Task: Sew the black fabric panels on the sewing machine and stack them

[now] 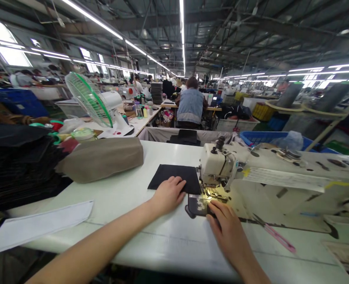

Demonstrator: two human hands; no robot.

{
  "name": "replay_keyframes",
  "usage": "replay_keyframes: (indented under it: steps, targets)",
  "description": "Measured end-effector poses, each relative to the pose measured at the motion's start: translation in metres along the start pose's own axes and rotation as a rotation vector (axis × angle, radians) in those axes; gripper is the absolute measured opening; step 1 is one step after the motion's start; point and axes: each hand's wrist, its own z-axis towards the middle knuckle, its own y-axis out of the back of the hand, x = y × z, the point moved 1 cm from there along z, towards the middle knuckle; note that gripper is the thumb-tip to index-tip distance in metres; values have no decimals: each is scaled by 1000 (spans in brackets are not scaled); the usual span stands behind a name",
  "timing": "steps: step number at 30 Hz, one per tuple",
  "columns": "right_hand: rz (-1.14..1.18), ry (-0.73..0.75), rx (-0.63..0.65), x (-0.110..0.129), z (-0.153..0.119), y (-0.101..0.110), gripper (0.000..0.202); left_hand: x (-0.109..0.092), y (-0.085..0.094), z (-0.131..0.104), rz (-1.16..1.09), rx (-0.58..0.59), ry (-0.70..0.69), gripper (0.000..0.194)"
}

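Note:
My left hand (167,195) lies with its fingers flat over the near edge of a black fabric panel (170,172). That panel rests on the white tabletop (162,244), its right edge reaching the needle area of a cream sewing machine (214,163). Below the lit presser foot (214,193), my right hand (230,230) has its fingers stretched forward, fingertips at the dark machine bed plate (196,206). Nothing shows in its fingers; what lies under the fingertips is hidden. To its right are pink-handled scissors (277,236).
A brown fabric bundle (106,159) and a white strip (44,225) lie to the left, beside stacked dark pieces (11,169). Behind stand a green-rimmed fan (93,98), a cloth-lined bin (156,135) holding black pieces, a blue crate (257,138) and a seated person (190,104).

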Motion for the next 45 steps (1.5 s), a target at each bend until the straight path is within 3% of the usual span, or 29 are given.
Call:
replay_keyframes:
  steps: [3,5,9,13,15,18,23,27,33,39,45]
  targets:
    - [-2,13,-2,-1,-1,0,29,11,0,5,47,21,100,56]
    - [1,28,-7,-2,-2,-1,29,25,9,8,84,18,176,57]
    - [16,43,-33,-7,-5,-5,31,75,51,2,199,-26,369,31]
    - [12,79,-59,-11,-7,-9,33,138,94,-16,321,-61,634,30]
    - [12,83,-59,-12,-7,-10,33,162,106,-21,333,-16,662,27]
    - [16,71,-48,-12,-7,-9,33,181,115,-19,315,78,631,23]
    - [24,67,-48,-11,-8,-9,32,182,124,-11,291,182,603,15]
    - [20,48,-42,-11,-7,-8,32,172,118,-8,318,189,591,15]
    - [-5,26,-23,-11,-7,-8,32,167,110,-7,322,127,621,11]
    - [-28,32,-37,-13,-9,-11,32,184,128,-22,181,70,713,17]
    - [-34,20,-23,-13,-11,-11,33,175,126,-27,143,34,626,19]
